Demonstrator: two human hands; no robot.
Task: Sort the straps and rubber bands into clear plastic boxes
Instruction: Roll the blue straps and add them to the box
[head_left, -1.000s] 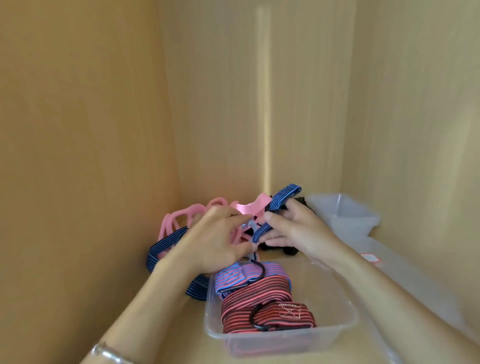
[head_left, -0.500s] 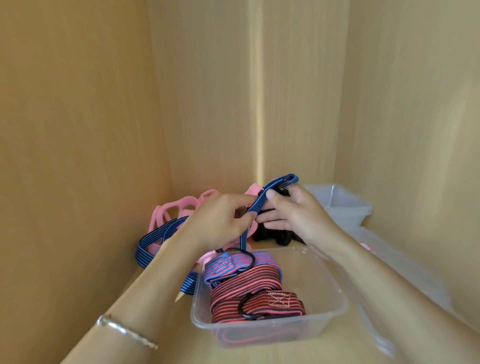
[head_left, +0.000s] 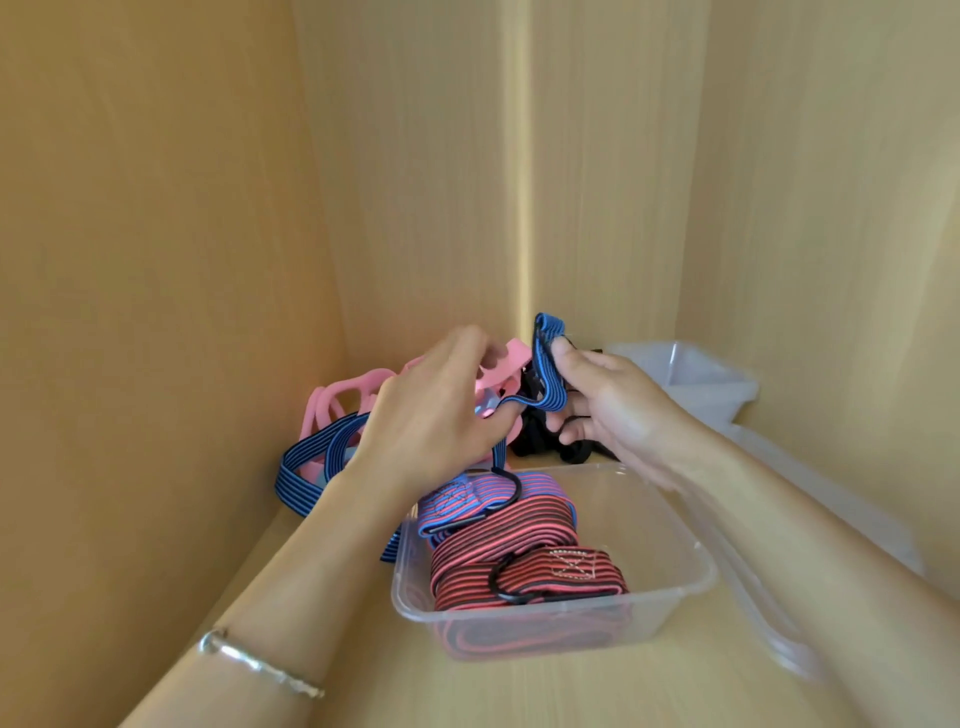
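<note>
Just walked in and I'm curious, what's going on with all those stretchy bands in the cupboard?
A person is folding up a blue striped strap with both hands: the right hand pinches its folded top, the left hand pinches it lower down. Just below sits a clear plastic box holding red striped straps and a blue-and-pink strap. Pink rubber bands and some black items lie unsorted behind, and a second clear box stands at the back right.

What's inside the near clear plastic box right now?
The clear plastic box holds folded red-and-black striped straps, a pink-and-blue striped strap and black hooks. Anything beneath that stack is covered.
</note>
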